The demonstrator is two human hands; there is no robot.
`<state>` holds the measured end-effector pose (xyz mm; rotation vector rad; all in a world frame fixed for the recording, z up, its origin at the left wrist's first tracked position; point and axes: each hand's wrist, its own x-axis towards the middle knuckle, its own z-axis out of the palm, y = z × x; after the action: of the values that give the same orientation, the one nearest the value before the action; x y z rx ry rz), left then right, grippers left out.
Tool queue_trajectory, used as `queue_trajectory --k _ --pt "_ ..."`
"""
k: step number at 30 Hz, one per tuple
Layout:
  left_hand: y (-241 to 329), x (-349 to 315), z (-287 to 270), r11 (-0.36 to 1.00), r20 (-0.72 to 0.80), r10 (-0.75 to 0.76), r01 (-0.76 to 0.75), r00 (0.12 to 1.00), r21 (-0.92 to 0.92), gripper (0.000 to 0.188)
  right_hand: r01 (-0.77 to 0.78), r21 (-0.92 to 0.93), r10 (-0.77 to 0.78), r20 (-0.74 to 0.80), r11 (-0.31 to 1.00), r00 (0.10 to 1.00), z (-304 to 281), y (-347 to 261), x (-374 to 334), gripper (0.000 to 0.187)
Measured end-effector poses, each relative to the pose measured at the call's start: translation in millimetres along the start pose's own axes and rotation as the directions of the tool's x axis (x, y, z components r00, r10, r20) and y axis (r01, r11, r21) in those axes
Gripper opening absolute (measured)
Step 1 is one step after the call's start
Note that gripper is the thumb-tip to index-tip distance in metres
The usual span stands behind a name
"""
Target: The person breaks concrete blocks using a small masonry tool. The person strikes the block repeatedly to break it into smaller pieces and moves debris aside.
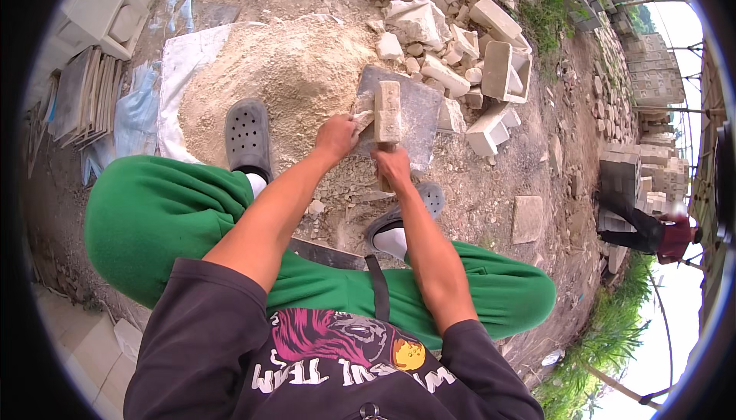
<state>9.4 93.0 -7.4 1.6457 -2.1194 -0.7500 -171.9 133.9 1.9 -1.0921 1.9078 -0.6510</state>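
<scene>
Head view, hands [366,152] gripping mallet [387,113], stone piece [362,117], slab [418,113]

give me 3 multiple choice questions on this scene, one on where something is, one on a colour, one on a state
1. Where is the sand pile?
A. ahead of the left foot
B. behind the person
C. on the grey slab

2. What colour are the trousers?
A. blue
B. green
C. white

3. What is the right hand doing?
A. hanging free
B. resting flat on the ground
C. gripping the lower end of the pale block

Answers:
1 A, it lies beyond the dark clog.
2 B, both bent legs are green.
3 C, its fingers close under the block standing on the grey slab, while the left hand holds a stone piece beside it.
</scene>
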Motion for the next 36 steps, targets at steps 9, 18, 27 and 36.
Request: queue_trajectory --k 9,18,27,36 --pt "-12.1 -2.6 8.4 0.997 -0.088 0.074 -0.075 0.993 0.001 0.023 -0.018 0.337 -0.003 0.063 0.941 0.998 -14.5 -33.8 7.7 0.018" --pt "-7.0 3.7 3.5 0.999 -0.031 0.005 -0.004 1.0 0.039 0.021 -0.203 0.08 0.184 0.199 0.976 0.963 -18.0 -24.5 1.9 0.025" --pt "4.7 6.0 -6.4 0.996 -0.006 0.012 -0.011 1.0 0.089 0.016 -0.063 0.134 0.047 0.121 0.989 0.992 0.1 0.7 10.1 0.023" --pt "-3.5 2.7 -8.7 0.991 -0.015 0.102 -0.1 0.995 0.085 0.017 -0.009 0.05 0.006 0.077 0.999 0.997 -10.8 -27.8 8.1 0.027"
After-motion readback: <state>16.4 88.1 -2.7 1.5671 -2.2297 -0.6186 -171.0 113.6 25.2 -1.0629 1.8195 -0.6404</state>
